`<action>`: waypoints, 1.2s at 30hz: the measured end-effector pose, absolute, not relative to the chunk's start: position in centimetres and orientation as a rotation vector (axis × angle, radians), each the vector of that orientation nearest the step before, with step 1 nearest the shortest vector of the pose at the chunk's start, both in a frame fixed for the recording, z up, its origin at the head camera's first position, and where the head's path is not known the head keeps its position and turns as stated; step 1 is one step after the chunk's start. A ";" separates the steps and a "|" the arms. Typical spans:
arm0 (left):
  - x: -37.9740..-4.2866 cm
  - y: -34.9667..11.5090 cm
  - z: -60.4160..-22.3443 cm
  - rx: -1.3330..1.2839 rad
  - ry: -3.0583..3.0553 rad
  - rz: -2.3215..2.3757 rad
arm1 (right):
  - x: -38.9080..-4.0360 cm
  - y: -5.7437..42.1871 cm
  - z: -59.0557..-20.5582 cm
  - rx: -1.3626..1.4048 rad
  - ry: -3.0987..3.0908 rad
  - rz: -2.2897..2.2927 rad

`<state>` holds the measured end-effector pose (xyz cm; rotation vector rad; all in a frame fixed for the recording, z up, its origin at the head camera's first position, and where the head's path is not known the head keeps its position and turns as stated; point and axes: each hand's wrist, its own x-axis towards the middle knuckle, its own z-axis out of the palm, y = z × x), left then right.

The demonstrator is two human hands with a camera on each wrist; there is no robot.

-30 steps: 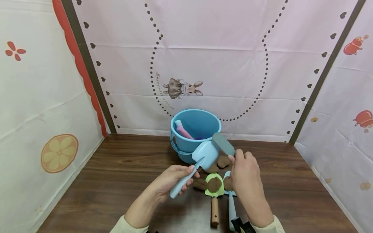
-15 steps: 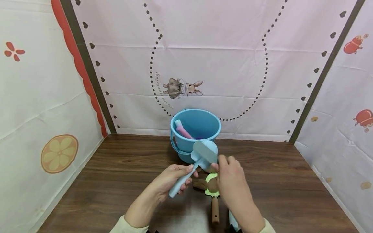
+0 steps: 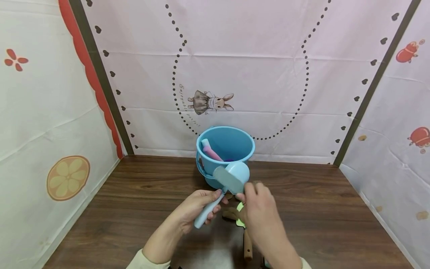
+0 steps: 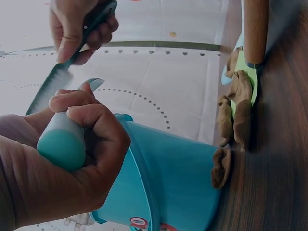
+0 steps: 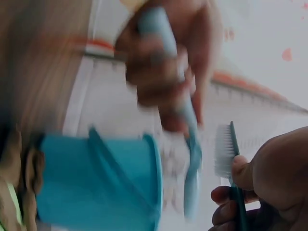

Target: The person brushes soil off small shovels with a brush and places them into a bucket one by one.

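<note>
My left hand (image 3: 201,207) grips the handle of a light blue toy shovel (image 3: 240,172), its scoop raised in front of the bucket. The handle's rounded end (image 4: 61,150) pokes out of that fist in the left wrist view. My right hand (image 3: 263,215) holds a grey-green brush (image 3: 231,182), whose flat back faces the head camera. It overlaps the scoop's left and lower part there. Pale bristles (image 5: 224,151) show along one side in the right wrist view, where the shovel is blurred.
A blue bucket (image 3: 209,160) with a pink tube-shaped thing (image 3: 212,152) inside stands at the back. Before it lie brown clay-like lumps (image 3: 230,213) and a green-bladed, wooden-handled shovel (image 3: 248,244). Another pale blue tool (image 4: 224,76) lies beside it, mostly hidden. Printed cloth surrounds the wooden table (image 3: 151,179).
My right hand has moved left and slightly down, carrying the brush from the scoop's right side across its face. The left hand and shovel have barely moved; the bucket stays put.
</note>
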<state>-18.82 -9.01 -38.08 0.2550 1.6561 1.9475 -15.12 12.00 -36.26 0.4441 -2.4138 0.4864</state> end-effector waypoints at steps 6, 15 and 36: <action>-18.8 -9.1 -37.9 0.257 1.646 1.934 | -15.4 11.9 -37.1 0.337 -2.400 0.362; -18.7 -9.1 -37.9 0.277 1.650 1.917 | -16.6 14.4 -36.7 0.175 -2.416 0.434; -18.4 -9.6 -37.1 0.317 1.710 1.884 | -17.0 15.9 -36.2 0.055 -2.411 0.480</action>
